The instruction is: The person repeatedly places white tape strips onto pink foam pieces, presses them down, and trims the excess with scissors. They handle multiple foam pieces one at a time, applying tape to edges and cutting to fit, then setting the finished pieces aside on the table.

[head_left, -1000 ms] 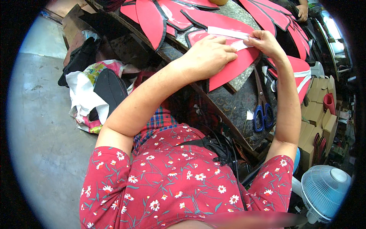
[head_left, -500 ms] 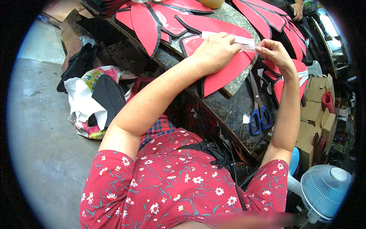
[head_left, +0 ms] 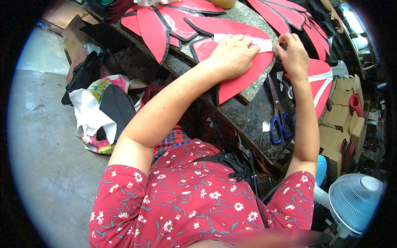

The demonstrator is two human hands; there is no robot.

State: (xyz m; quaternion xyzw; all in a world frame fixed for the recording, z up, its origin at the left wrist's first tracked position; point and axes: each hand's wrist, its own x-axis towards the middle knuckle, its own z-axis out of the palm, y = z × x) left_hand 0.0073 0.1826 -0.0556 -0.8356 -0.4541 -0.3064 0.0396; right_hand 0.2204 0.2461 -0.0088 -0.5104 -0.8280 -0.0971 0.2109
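The person's left hand (head_left: 235,58) lies palm down over a red leaf-shaped piece (head_left: 231,89), its fingers bent loosely across the piece and a flat white strip (head_left: 265,44); its fingertips are hidden, so whether they pinch anything cannot be told. The right hand (head_left: 293,56) is raised at the strip's right end, thumb and forefinger a narrow gap apart just beside it; the view does not settle whether they touch it. The strip lies across the red piece, which rests on a speckled grey slab (head_left: 244,17) on the dark worktop (head_left: 254,134).

Faint yellowish scribbles (head_left: 242,121) mark the worktop's surface near the slab's corner, too small to read with certainty. Beside them, toward the right arm, lie scissors (head_left: 278,107) with blue handles, and a small white scrap (head_left: 266,126) next to the handles.

More red pieces (head_left: 153,35) with black edging spread at the upper left, and a red panel (head_left: 316,68) with white bands sits beyond the right wrist. Brown cardboard boxes (head_left: 341,134) are stacked at the right above a fan (head_left: 356,202) with a pale round hub. Another person's hand (head_left: 336,21) shows at the upper right.
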